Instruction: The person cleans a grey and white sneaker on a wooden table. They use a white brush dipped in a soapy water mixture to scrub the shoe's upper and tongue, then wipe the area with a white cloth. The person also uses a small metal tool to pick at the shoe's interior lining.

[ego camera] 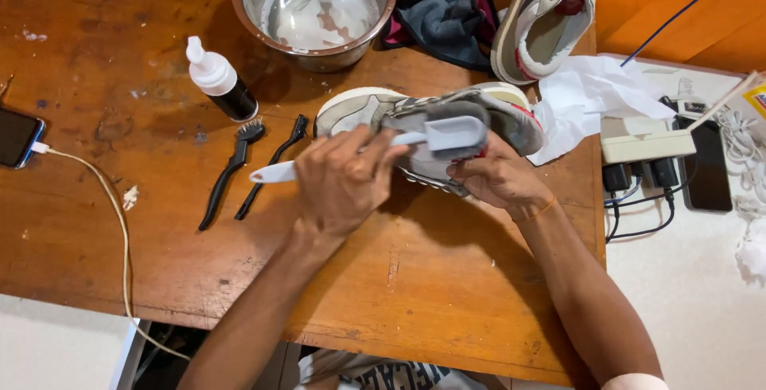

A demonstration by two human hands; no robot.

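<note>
My left hand (345, 184) grips the handle of a grey scrubbing brush (452, 135), whose head rests on the side of a grey and white sneaker (363, 108). The sneaker lies on its side on the wooden table (447, 294). From underneath, near the heel end, my right hand (499, 179) holds the sneaker. A second sneaker (550, 7) with dark stripes stands tilted at the back right.
A steel bowl (313, 7) of soapy water sits at the back, with a dark cloth (447, 11) beside it. A small bottle (219, 79) and two thin black brushes (235, 168) lie left of the shoe. White paper (590, 95), a power strip (646, 139) and phones (16, 136) are nearby.
</note>
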